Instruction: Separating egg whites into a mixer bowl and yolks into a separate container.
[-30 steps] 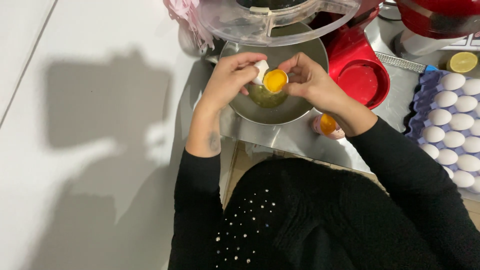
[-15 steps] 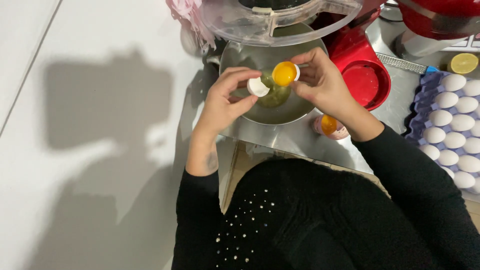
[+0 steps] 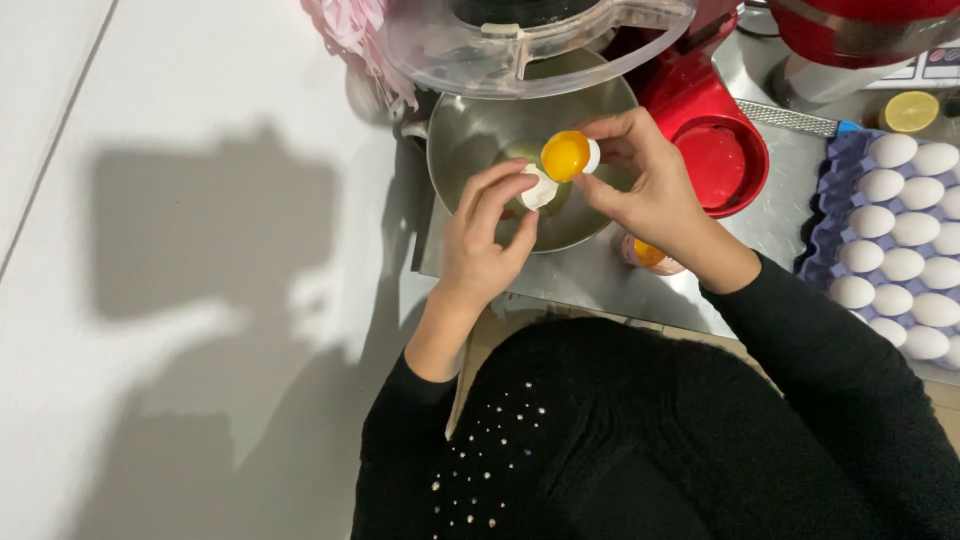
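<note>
Right hand: fingertips pinched on a half eggshell holding a whole yolk — held over the metal bowl, shell tilted a little toward the left hand.
Left hand: thumb and fingers closed on the other half shell, empty and white, just below and beside the yolk-filled half; the two halves are close, can't tell if they touch.
Yolk: intact, round, sits in the right-hand shell, above the bowl's middle.
Bowl: steel, clear egg white pooled at the bottom; stands on a steel counter, partly under a clear plastic lid.
Small cup: just beside the bowl under the right wrist, holds something orange — looks like yolks, mostly hidden.
Mixer base: red, just right of the bowl.
Egg tray: blue-purple, far right of counter, filled with white eggs, well apart from the hands.
Lemon half: upper right, behind the tray.
Sleeves: black, both arms.
</note>
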